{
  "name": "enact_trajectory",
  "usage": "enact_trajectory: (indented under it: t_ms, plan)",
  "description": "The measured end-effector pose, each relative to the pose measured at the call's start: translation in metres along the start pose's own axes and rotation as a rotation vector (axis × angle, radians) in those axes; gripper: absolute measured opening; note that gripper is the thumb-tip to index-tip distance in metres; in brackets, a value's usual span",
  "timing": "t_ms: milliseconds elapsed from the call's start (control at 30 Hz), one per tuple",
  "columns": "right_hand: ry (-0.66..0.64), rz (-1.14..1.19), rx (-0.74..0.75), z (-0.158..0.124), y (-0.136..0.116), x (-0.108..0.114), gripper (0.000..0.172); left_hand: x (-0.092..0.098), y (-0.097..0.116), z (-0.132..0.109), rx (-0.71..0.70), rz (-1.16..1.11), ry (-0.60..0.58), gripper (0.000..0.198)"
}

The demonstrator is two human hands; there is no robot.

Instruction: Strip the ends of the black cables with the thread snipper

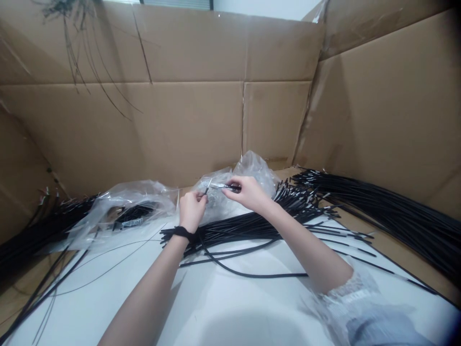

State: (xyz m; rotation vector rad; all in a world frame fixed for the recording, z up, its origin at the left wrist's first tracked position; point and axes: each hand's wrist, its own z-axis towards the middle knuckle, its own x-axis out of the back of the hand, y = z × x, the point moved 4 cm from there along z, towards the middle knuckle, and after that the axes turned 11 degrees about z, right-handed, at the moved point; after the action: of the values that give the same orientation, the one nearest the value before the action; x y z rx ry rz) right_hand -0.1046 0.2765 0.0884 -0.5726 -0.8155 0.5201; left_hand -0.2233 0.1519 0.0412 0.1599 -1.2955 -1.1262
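Observation:
My left hand (pixel 192 209) is closed in a pinch on the end of a thin black cable (pixel 248 275) that curves back across the white table (pixel 151 298). My right hand (pixel 247 192) is closed too, pinching a small black sleeve piece (pixel 230 187) with a thin metal tip that points toward the left hand. Both hands meet just in front of a crumpled clear plastic bag (pixel 252 168). A black band sits on my left wrist.
A bundle of black cables (pixel 259 223) lies under my forearms. More black cables (pixel 396 211) fan out at the right and another heap (pixel 32 230) at the left. A second clear bag (pixel 133 206) holds black parts. Cardboard walls (pixel 201 110) enclose the table.

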Motion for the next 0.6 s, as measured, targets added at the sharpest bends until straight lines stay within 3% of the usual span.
enact_trajectory:
  t_ms: [300,600]
  plan:
    - [-0.137,-0.267,-0.077,0.017,0.027,-0.032,0.021,-0.015,-0.009,-0.001,-0.021,0.220,0.016,0.017]
    - [-0.312,-0.452,-0.155,0.036,0.019,-0.048,0.030,-0.021,-0.011,-0.002,-0.042,0.293,0.008,0.021]
